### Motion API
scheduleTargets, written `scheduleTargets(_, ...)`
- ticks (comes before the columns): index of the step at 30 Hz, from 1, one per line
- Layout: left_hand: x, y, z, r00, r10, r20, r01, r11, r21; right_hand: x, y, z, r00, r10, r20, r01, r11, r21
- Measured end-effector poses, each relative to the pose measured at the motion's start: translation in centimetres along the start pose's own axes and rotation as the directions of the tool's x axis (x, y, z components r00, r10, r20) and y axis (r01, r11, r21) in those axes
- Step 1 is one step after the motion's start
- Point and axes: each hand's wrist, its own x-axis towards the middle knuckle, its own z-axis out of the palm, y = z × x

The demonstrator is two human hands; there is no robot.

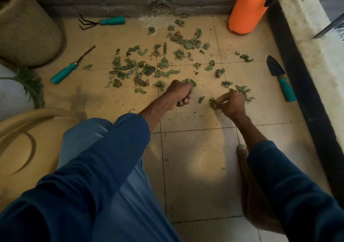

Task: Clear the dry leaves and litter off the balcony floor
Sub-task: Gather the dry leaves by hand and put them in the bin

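Tiled balcony floor (195, 167): dozens of dry leaves (147, 68), too many to count, lie scattered out from the drain (161, 9). Well short of it, the left hand (179, 93) is fisted round a wad and the right hand (232, 104) pinches one leaf. It seems best to pick the nearest leaves and feed the fist. Three teal tools (64, 73), one sprayer (247, 9).

- Dim, warm light; a brighter patch lies on the floor (195, 167), nearer the camera than the right hand (231, 103) pinching leaves (212, 102).
- Blown-out glare on the ledge (316, 46) to the right of that grip.
- Edges bend; near sleeves (93, 176) look soft.
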Motion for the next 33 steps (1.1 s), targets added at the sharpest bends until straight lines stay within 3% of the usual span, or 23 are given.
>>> scheduleTargets(12, -0.1, 0.1, 0.2, 1.0, -0.016, -0.018, 0.017, 1.0, 0.006, 0.5, -1.1, 2.5, 0.993, -0.085, 0.08, 0.102, 0.969, -0.227)
scheduleTargets(19, -0.1, 0.1, 0.3, 1.0, -0.013, -0.014, 0.013, 1.0, 0.016, 0.3, -0.7, -0.9, 0.999, -0.024, 0.023, 0.019, 0.985, 0.173)
scheduleTargets(23, -0.1, 0.0, 0.5, 1.0, -0.015, -0.006, 0.015, 1.0, 0.025, -0.4, 0.2, -3.5, 0.99, 0.112, 0.09, -0.144, 0.819, 0.556)
scheduleTargets(30, 0.1, 0.1, 0.6, 1.0, -0.01, 0.024, 0.01, 1.0, 0.018, -1.8, 1.6, -4.7, 0.956, 0.212, 0.205, -0.293, 0.606, 0.739)
scheduleTargets(33, 0.2, -0.1, 0.7, 0.998, -0.031, 0.054, 0.032, 0.999, -0.013, -2.0, 1.0, -4.6, 0.948, 0.165, 0.272, -0.318, 0.533, 0.784)
